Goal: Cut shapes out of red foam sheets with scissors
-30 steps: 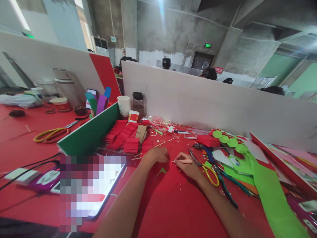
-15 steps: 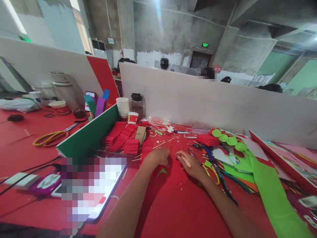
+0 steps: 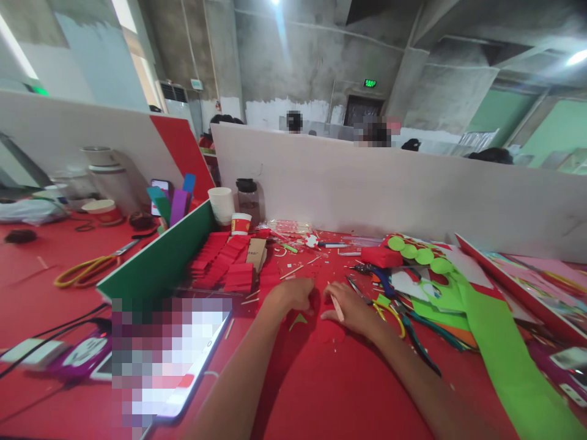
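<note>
My left hand (image 3: 292, 296) is curled, thumb side inward, low over the red table (image 3: 348, 391). Whatever its fingers press or pinch is hidden from me. A small green scrap (image 3: 299, 320) lies by its wrist. Close by on the right, my right hand (image 3: 352, 307) grips a short, pale stick (image 3: 337, 309) that looks wooden, tilted along the fingers. A red piece (image 3: 331, 333), hard to tell from the tabletop, lies just below the two hands.
Left stand a phone-like lit screen (image 3: 197, 348), a green divider (image 3: 160, 253) and stacked red strips (image 3: 238, 278). Right of my hands lie yellow-handled scissors (image 3: 389, 315), pliers (image 3: 417, 342) and green felt-like sheets (image 3: 495, 342). Paper cups (image 3: 221, 205) and a bottle (image 3: 248, 198) stand behind.
My right hand has turned and its fingers have come lower, with the stick now more upright. A red piece shows below it. My left hand stays nearly in place; the view has shifted slightly.
</note>
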The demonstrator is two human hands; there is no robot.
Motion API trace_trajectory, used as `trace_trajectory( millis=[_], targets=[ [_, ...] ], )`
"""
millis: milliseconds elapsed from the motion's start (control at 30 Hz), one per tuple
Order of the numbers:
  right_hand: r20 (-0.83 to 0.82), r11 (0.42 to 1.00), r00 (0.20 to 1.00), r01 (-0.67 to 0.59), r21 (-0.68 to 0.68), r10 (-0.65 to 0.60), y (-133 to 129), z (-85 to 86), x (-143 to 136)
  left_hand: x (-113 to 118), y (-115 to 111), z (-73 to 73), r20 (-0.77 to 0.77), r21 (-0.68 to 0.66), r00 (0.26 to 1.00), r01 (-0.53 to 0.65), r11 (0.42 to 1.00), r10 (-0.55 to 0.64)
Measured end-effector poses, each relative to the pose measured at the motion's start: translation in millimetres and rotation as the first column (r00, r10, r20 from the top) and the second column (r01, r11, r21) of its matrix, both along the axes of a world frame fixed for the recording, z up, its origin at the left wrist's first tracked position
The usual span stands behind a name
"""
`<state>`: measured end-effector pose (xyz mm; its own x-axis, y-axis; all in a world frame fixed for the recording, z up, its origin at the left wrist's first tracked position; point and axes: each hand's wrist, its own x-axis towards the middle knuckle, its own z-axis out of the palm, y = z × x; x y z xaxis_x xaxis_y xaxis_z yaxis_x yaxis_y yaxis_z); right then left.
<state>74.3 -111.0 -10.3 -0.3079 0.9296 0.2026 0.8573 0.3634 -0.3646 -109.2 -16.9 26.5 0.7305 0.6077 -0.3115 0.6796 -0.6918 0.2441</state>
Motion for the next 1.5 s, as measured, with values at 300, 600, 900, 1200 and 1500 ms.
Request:
trace_trajectory(
  millis=[300,600,900,1200,1500],
  targets=[
    [-0.115,0.998,0.992,0.042,-0.049,-0.048,4,-1.5,7,0,3,-3.4,0.057,-0.119,0.99,0.133,0.984,-0.127],
    [-0.637,1.0,0.77,0.008,-0.029,-0.025,10,14.6,66,-6,17,-5.9,0.333,-0.039,0.939,-0.079,0.996,0.088],
    [-0.643,0.994,0.766,-0.047,-0.094,-0.024,9,15.8,69,2,15,-18.1,0.143,-0.188,0.987,-0.047,0.981,0.075],
    [-0.26,0.984,0.959,-0.141,-0.107,0.109,8,5.4,54,6,23,-29.1,0.14,-0.226,0.982,-0.093,0.97,0.127],
    [-0.195,0.988,0.976,-0.119,-0.097,0.098,7,6.6,51,1,21,-20.3,0.091,-0.218,0.982,-0.141,0.966,0.164]
  ],
)
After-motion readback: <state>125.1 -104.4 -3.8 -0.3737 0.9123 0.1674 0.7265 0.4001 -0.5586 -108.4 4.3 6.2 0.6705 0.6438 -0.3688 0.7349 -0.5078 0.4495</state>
